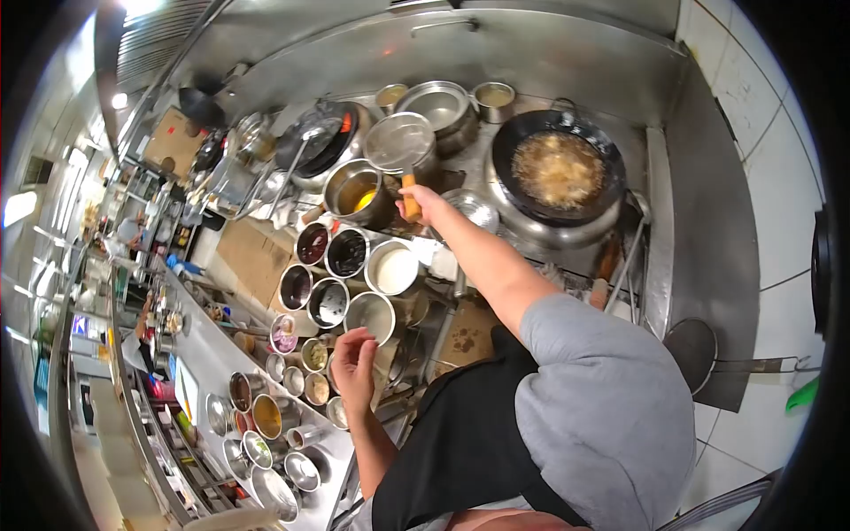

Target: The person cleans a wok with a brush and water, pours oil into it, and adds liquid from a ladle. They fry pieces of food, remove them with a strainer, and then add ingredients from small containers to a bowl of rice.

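My right hand (421, 206) is wrapped round the wooden handle of a round strainer (398, 142), whose mesh lies over a metal pot at the back of the stove. Just left of that hand stands a steel pot (341, 188) with something yellow in it. My left hand (354, 363) hovers by the steel containers with its fingers loosely bent and apart, nothing visible in it. Closest to it is a steel container (369, 311); a container of white contents (392, 268) sits behind. On the right burner, food bubbles in oil in a black wok (506, 146).
A second dark wok (305, 142) sits at the back left. A long-handled ladle (627, 261) leans beside the right burner. On the right wall hangs a mesh skimmer (691, 354). Several bowls and pots stand on the left counter (199, 354).
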The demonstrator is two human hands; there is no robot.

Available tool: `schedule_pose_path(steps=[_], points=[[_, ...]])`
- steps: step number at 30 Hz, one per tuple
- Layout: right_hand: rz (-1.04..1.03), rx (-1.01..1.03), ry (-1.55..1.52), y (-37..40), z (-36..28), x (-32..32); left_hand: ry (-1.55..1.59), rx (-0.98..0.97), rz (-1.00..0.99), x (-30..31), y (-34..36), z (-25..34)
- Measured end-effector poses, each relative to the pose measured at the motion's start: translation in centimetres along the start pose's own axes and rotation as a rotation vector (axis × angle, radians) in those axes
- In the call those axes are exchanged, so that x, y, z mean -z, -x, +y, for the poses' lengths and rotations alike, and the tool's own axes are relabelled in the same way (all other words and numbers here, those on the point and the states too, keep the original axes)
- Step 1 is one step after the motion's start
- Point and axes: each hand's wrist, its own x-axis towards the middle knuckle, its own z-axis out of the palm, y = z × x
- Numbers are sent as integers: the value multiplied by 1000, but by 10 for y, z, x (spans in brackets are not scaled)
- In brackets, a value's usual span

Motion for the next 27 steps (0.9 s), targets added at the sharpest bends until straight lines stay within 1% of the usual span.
schedule_pose_path(steps=[1,2,3,5,7,9,11,13,15,17,19,20,21,23,24,26,27], points=[[-135,36,146,-2,-15,9,38,63,-87,-13,-1,-3],[-104,-15,-235,4,-26,9,38,100,-132,-27,-3,-1],[-106,-145,-315,21,-43,10,40,133,-175,-39,-5,1],[-218,36,-4,74,-51,23,36,152,-210,-59,-8,-7],[-156,195,45,141,-63,33,14,246,-251,-75,-11,-14],[-119,354,117,200,-77,50,11,262,-287,-86,-15,-19],[-30,440,229,244,-91,75,-53,318,-384,-95,-24,-22],[272,498,351,294,-107,89,-66,322,-421,-104,-36,-28],[421,548,560,325,-121,127,4,359,-532,-113,-55,-33],[702,614,766,359,-125,138,27,323,-579,-123,-77,-46],[804,657,890,386,-125,158,-53,263,-666,-135,-96,-51],[924,651,913,396,-123,165,-51,242,-691,-140,-105,-58],[978,631,941,404,-121,177,-41,237,-702,-144,-114,-63],[1029,604,939,415,-112,189,-82,152,-784,-152,-127,-68],[1043,609,941,418,-105,186,-133,148,-859,-154,-133,-58],[1129,543,994,420,-90,179,-135,116,-876,-160,-140,-66],[1177,486,972,417,-82,172,-145,92,-882,-162,-144,-73]])
